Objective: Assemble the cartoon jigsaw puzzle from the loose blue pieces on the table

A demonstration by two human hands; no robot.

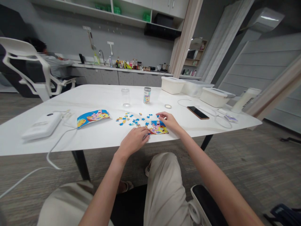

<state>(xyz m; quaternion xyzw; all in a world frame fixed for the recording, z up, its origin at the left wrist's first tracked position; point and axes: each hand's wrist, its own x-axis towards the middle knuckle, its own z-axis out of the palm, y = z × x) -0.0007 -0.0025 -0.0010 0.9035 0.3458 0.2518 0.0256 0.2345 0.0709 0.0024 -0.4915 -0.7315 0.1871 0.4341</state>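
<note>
A partly assembled jigsaw puzzle (158, 128) with a cartoon picture lies near the table's front edge. My left hand (134, 140) rests at its left side, fingers stretched out and fingertips touching the edge. At the puzzle's upper right, my right hand (170, 122) has its thumb and index finger closed on a small blue puzzle piece (157, 116). Several loose puzzle pieces (135, 121) are scattered left of and behind the puzzle. Further left, a curved picture sheet (94, 117) shows similar cartoon figures.
Behind the pieces stand a clear jar (125, 98) and a printed can (147, 95), with a ring-shaped lid (167, 106) nearby. A phone (198, 112), cables and lidded boxes (172, 85) are on the right. A white power bank (43, 125) lies left. A person (55, 64) sits beyond.
</note>
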